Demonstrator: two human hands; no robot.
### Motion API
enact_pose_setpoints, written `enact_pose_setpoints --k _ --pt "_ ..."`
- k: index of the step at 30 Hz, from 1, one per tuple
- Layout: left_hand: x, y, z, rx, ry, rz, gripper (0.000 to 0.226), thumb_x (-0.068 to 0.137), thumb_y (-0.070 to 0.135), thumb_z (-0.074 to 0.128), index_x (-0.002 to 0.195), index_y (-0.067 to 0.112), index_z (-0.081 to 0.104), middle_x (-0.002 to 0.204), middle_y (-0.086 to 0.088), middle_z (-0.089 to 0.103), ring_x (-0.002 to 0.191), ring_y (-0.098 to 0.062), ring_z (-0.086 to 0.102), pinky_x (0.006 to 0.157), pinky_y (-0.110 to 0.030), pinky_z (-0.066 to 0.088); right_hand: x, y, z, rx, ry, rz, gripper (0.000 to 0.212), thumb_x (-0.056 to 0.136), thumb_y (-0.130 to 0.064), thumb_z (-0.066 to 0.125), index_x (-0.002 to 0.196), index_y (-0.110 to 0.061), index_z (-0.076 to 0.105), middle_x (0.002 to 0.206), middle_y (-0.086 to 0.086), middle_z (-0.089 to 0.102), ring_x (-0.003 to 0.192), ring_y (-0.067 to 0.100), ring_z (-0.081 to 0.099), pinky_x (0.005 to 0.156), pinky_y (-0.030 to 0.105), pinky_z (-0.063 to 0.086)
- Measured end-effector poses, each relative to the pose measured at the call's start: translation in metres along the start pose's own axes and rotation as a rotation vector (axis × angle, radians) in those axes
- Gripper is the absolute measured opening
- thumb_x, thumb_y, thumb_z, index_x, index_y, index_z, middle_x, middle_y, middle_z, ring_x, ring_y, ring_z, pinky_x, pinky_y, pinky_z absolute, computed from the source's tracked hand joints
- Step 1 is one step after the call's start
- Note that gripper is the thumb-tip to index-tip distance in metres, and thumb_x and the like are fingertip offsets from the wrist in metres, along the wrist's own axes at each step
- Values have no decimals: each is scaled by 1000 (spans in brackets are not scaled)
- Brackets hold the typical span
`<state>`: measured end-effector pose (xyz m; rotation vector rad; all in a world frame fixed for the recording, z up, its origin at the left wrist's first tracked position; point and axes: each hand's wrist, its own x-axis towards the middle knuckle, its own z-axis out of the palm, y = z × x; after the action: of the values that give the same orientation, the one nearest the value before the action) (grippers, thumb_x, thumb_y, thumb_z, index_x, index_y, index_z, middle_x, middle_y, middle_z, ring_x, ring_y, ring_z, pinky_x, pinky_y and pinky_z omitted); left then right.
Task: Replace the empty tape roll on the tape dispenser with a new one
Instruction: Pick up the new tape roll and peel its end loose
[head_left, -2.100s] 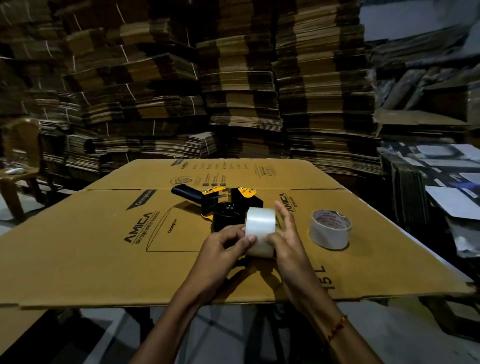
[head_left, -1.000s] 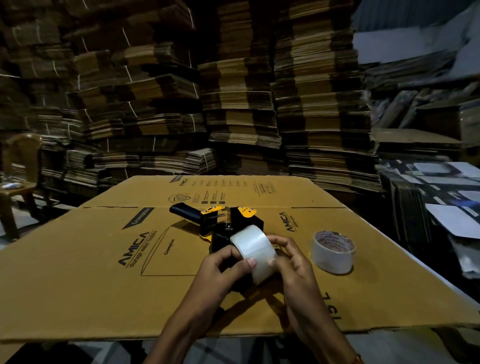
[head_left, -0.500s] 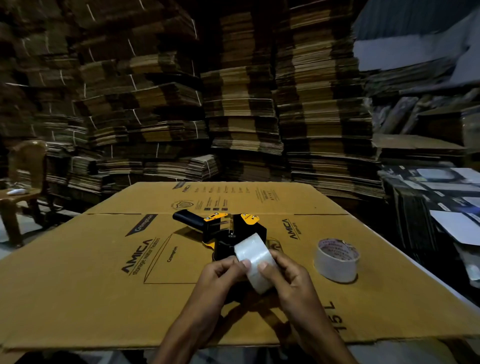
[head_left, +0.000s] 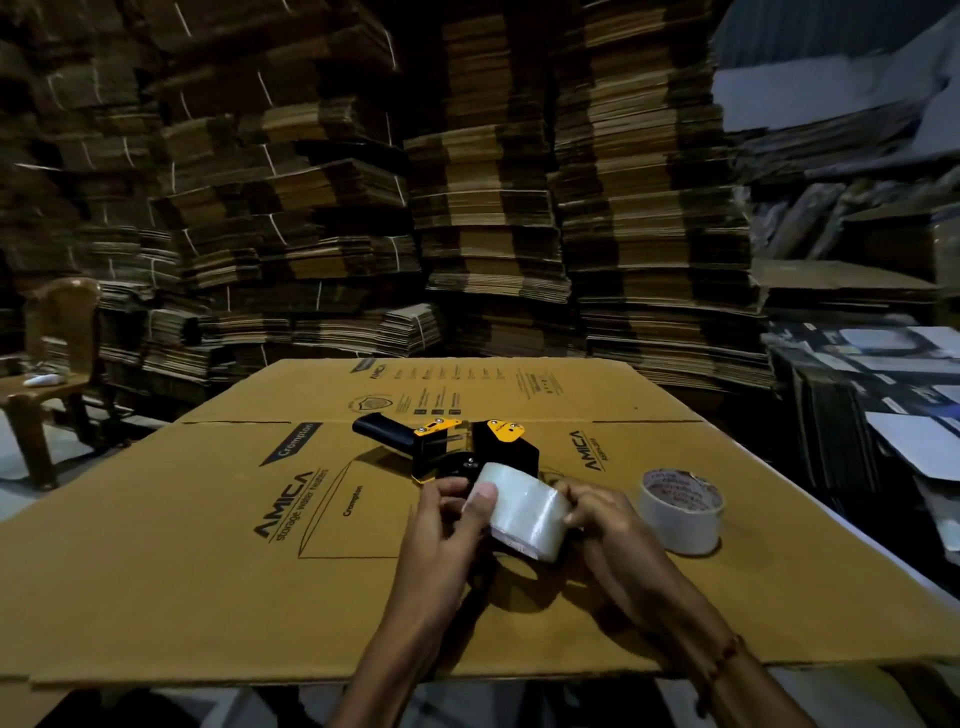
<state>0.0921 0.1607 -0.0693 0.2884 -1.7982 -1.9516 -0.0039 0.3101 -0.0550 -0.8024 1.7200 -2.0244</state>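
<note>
A clear new tape roll (head_left: 527, 512) is held tilted just above the cardboard, in both hands. My left hand (head_left: 447, 525) grips its left side, thumb pressed on the outer face. My right hand (head_left: 605, 525) holds its right side. Directly behind the roll lies the black and yellow tape dispenser (head_left: 457, 447) on its side, its black handle pointing back left. An empty white tape core (head_left: 680, 512) stands on the cardboard to the right of my right hand.
A large flattened cardboard box (head_left: 208, 545) printed AMICA forms the work surface. Tall stacks of flattened cartons (head_left: 493, 208) fill the background. A brown plastic chair (head_left: 52, 364) stands at far left. Printed sheets (head_left: 883, 395) pile up at right.
The roll has been turned and tilted in my hands, its right end dropping lower. My left thumb has moved up onto the roll's face. The camera view has shifted slightly.
</note>
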Motion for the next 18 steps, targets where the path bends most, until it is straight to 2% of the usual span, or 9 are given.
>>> enact_pose_setpoints --k 2,5,8,10,12,14,16,18 --pt "0 -1 0 81 -90 37 42 81 64 66 117 44 58 121 7 62 106 -14 66 81 -39 59 4 -5 -8 4 -40 0 7 70 -14 48 73 -12 53 83 12 52 80 27 49 59 35 35" --pt "0 -2 2 228 -166 91 70 72 69 64 136 49 43 127 15 55 107 -6 63 77 -24 57 7 -12 -18 54 -116 18 6 71 -12 47 72 -9 52 78 11 52 75 27 52 59 36 34" --pt "0 -2 1 185 -232 67 85 67 67 72 142 49 37 130 13 54 102 -4 66 81 -28 60 7 -15 -25 -19 -120 23 14 77 -14 48 82 -5 58 96 14 57 88 33 57 67 45 43" --pt "0 -1 -2 135 -220 69 76 72 56 79 138 47 43 126 7 57 99 -9 69 77 -32 62 3 -15 -24 -167 -50 -37 18 91 -12 49 94 -12 67 112 10 61 104 29 61 79 51 54" --pt "0 -1 -4 121 -191 93 61 71 46 83 125 45 54 124 3 57 103 -16 66 69 -33 62 -6 -13 -18 -368 131 -173 20 99 -11 54 107 -24 67 117 -3 63 111 9 61 89 38 59" --pt "0 -4 -3 158 -180 125 47 69 43 84 110 41 62 125 1 57 108 -21 63 64 -33 61 -17 -6 -10 -491 269 -345 18 97 -11 60 108 -25 64 114 -8 63 108 -2 59 87 24 57" --pt "0 -7 -2 179 -173 151 38 71 37 87 100 36 63 125 -2 57 108 -26 64 60 -32 60 -25 7 -3 -518 303 -454 14 96 -11 63 106 -20 65 112 -6 62 110 1 59 84 18 56" --pt "2 -10 -2 175 -167 157 36 68 35 86 94 34 61 124 -4 57 108 -28 65 61 -32 59 -30 17 1 -505 310 -479 15 94 -14 67 108 -18 64 116 -6 60 116 5 59 88 21 56"
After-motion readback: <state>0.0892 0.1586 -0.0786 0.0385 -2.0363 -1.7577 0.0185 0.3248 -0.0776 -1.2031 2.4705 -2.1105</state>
